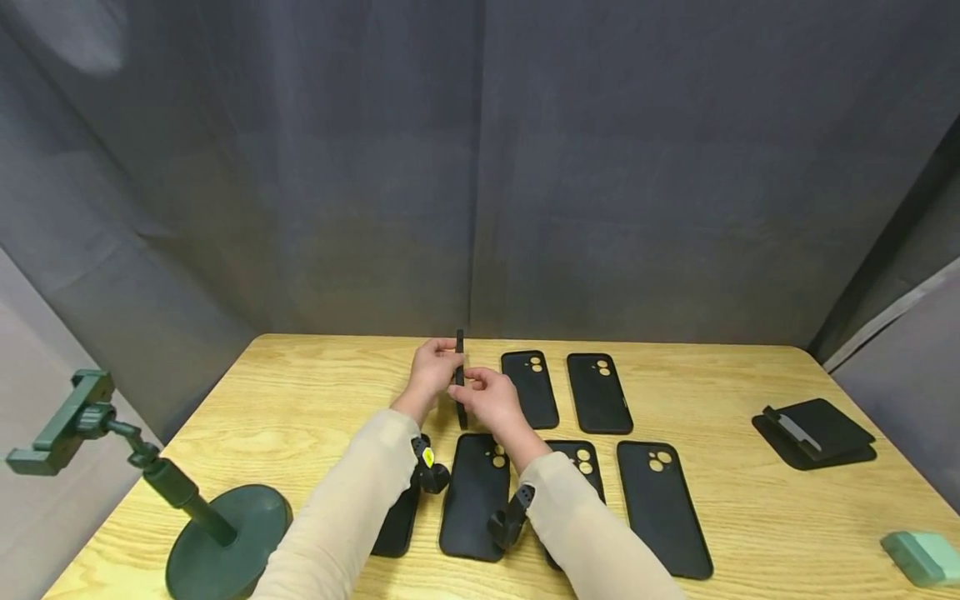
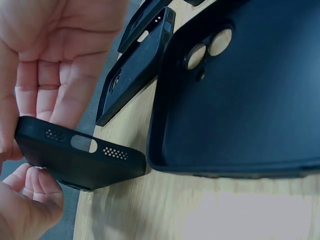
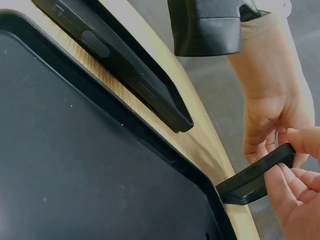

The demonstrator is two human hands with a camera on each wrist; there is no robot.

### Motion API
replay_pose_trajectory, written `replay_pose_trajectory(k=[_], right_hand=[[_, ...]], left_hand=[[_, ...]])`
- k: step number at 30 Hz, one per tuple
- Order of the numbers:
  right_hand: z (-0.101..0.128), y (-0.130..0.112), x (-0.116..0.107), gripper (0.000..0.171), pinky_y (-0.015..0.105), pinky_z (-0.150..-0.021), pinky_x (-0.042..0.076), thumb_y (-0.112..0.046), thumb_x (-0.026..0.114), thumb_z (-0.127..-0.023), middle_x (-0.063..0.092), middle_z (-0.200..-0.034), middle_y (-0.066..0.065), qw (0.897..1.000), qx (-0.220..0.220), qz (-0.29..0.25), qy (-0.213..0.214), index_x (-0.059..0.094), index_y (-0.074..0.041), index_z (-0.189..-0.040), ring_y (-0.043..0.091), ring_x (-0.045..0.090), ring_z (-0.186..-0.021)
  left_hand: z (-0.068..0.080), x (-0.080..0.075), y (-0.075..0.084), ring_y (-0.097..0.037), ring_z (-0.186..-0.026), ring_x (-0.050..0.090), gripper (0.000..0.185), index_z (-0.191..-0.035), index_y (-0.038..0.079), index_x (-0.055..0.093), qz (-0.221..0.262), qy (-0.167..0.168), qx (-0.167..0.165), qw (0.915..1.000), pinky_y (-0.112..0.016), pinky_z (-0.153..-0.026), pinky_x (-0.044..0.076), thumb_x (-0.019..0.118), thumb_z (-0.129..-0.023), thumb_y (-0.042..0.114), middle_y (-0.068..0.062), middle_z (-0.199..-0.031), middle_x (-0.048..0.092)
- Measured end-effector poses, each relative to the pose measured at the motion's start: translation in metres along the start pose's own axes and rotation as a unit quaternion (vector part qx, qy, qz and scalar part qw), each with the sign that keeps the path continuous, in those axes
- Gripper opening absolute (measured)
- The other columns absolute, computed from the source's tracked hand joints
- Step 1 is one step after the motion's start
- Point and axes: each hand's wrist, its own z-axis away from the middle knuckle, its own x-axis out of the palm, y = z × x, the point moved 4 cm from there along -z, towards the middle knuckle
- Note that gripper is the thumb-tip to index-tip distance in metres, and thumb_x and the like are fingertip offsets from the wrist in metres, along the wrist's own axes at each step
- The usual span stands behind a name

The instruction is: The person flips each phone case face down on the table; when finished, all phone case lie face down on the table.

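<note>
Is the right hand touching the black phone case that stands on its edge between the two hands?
Touching. In the right wrist view, the right hand pinches the top of the upright phone case between thumb and fingers; the head view shows both hands on it.

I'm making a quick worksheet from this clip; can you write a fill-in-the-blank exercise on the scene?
1. Both hands hold one black phone case standing on its ____.
2. The table is made of ____.
3. The phone stand at the left is ____ in colour.

Missing words: edge; wood; green
</note>
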Motion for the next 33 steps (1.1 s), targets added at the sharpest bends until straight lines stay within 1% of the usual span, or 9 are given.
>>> replay_pose_trajectory(k=[8,12,13,16,18,21,23,29,33], right_hand=[[-0.006,-0.007,-0.001,0.042,0.025,-0.056,0.045,-0.020,0.069,-0.081,0.066,-0.080,0.007,0.999,-0.001,0.049,0.010,0.062,-0.001,-0.117,0.013,0.057,-0.062],[-0.008,-0.008,-0.002,0.038,0.027,-0.057,0.047,-0.018,0.069,-0.081,0.068,-0.086,0.009,0.997,-0.003,0.076,0.017,0.064,0.000,-0.114,0.013,0.059,-0.063],[-0.009,-0.009,-0.002,0.037,0.027,-0.058,0.048,-0.017,0.069,-0.081,0.069,-0.089,0.011,0.996,-0.005,0.082,0.021,0.064,-0.001,-0.113,0.013,0.060,-0.063],[-0.010,-0.009,-0.003,0.036,0.029,-0.060,0.050,-0.017,0.068,-0.081,0.069,-0.095,0.013,0.995,-0.003,0.096,0.029,0.065,-0.001,-0.113,0.015,0.063,-0.067],[-0.011,-0.010,-0.003,0.036,0.029,-0.062,0.050,-0.018,0.068,-0.081,0.068,-0.098,0.012,0.994,-0.002,0.108,0.034,0.065,-0.001,-0.113,0.016,0.063,-0.070],[-0.010,-0.011,-0.004,0.036,0.030,-0.063,0.050,-0.020,0.066,-0.082,0.068,-0.101,0.012,0.992,0.001,0.120,0.038,0.065,-0.002,-0.113,0.017,0.062,-0.074],[-0.010,-0.010,-0.005,0.036,0.030,-0.064,0.050,-0.020,0.066,-0.083,0.068,-0.102,0.012,0.991,0.003,0.128,0.039,0.065,-0.001,-0.114,0.017,0.062,-0.074],[-0.011,-0.009,-0.013,0.030,0.034,-0.068,0.051,-0.017,0.064,-0.082,0.067,-0.104,0.013,0.987,0.009,0.144,0.066,0.068,-0.002,-0.108,0.022,0.063,-0.081],[-0.009,-0.004,-0.017,0.026,0.036,-0.069,0.051,-0.015,0.063,-0.081,0.067,-0.100,0.014,0.986,0.016,0.139,0.092,0.069,0.000,-0.103,0.026,0.062,-0.085]], left_hand=[[-0.003,-0.002,-0.001,-0.017,-0.077,0.054,0.031,-0.117,-0.001,0.057,0.012,-0.001,-0.007,0.9999,-0.025,-0.066,0.047,0.060,-0.087,0.007,-0.010,-0.091,0.055],[-0.005,-0.005,-0.005,-0.017,-0.076,0.056,0.029,-0.112,-0.003,0.058,0.034,0.003,-0.004,0.9994,-0.030,-0.069,0.049,0.063,-0.085,0.007,-0.012,-0.091,0.058],[-0.007,-0.006,-0.007,-0.017,-0.075,0.057,0.028,-0.109,-0.004,0.058,0.044,-0.001,0.006,0.9990,-0.030,-0.068,0.050,0.064,-0.084,0.008,-0.012,-0.089,0.059],[-0.009,-0.008,-0.012,-0.022,-0.083,0.059,0.030,-0.108,-0.005,0.057,0.060,-0.008,0.011,0.9981,-0.034,-0.073,0.051,0.066,-0.084,0.012,-0.015,-0.095,0.059],[-0.009,-0.010,-0.013,-0.028,-0.093,0.059,0.034,-0.113,-0.006,0.055,0.067,-0.019,0.006,0.9976,-0.037,-0.080,0.051,0.063,-0.086,0.013,-0.017,-0.104,0.058],[-0.006,-0.012,-0.013,-0.035,-0.109,0.053,0.039,-0.123,-0.007,0.050,0.074,-0.034,-0.015,0.9966,-0.042,-0.092,0.046,0.057,-0.090,0.013,-0.020,-0.118,0.053],[-0.003,-0.015,-0.013,-0.038,-0.114,0.050,0.041,-0.127,-0.008,0.046,0.080,-0.043,-0.021,0.9957,-0.044,-0.095,0.043,0.054,-0.092,0.012,-0.022,-0.123,0.050],[0.000,-0.019,-0.016,-0.039,-0.119,0.047,0.045,-0.131,-0.008,0.043,0.088,-0.055,-0.031,0.9941,-0.043,-0.097,0.042,0.054,-0.093,0.013,-0.023,-0.130,0.047],[-0.002,-0.018,-0.019,-0.037,-0.118,0.048,0.044,-0.131,-0.006,0.044,0.078,-0.058,-0.034,0.9947,-0.043,-0.096,0.043,0.053,-0.092,0.012,-0.023,-0.130,0.047]])
